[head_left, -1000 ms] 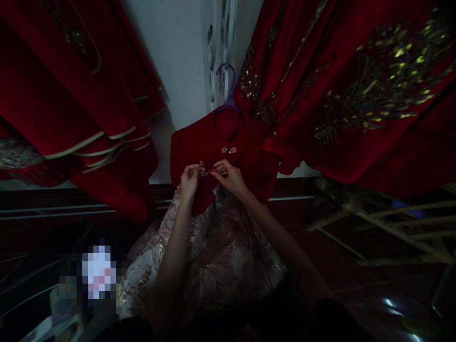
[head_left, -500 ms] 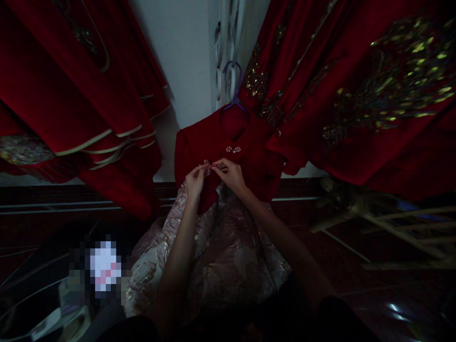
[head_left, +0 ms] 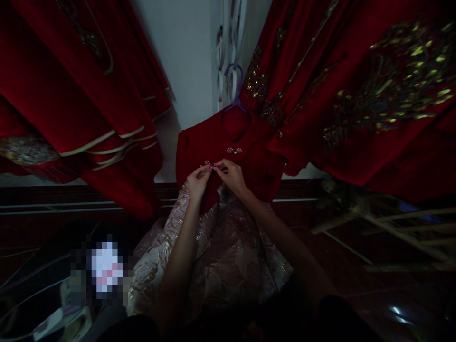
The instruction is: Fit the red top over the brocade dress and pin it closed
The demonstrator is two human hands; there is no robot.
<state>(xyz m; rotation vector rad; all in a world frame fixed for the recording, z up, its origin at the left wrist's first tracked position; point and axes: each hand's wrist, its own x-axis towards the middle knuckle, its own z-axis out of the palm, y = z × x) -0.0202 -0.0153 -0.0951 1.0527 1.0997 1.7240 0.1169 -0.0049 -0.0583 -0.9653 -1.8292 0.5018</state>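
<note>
A short red jacket [head_left: 201, 137] hangs on a purple hanger [head_left: 238, 100], above a shiny pink-and-gold brocade skirt [head_left: 228, 247]. Near its neckline sits a flower-shaped beaded clasp [head_left: 234, 150], its two halves side by side. Lower on the front, my left hand [head_left: 198, 183] pinches one side of a second beaded clasp [head_left: 207, 163]. My right hand [head_left: 232, 175] is closed in a pinch at the same clasp, its fingertips meeting the left ones. The fingers cover most of this clasp, so I cannot tell whether its halves are joined.
Red garments with pale piping [head_left: 89, 142] hang at the left. A red garment with gold sequins [head_left: 402, 80] hangs at the right. White scrolled metalwork [head_left: 231, 42] runs up behind the hanger. A wooden rack [head_left: 392, 228] stands low right; a blurred-out patch [head_left: 106, 266] lies lower left.
My left hand has turned slightly, its fingertips drawing closer to the right ones at the clasp. My right hand stays nearly in place. The whole view has shifted a little.
</note>
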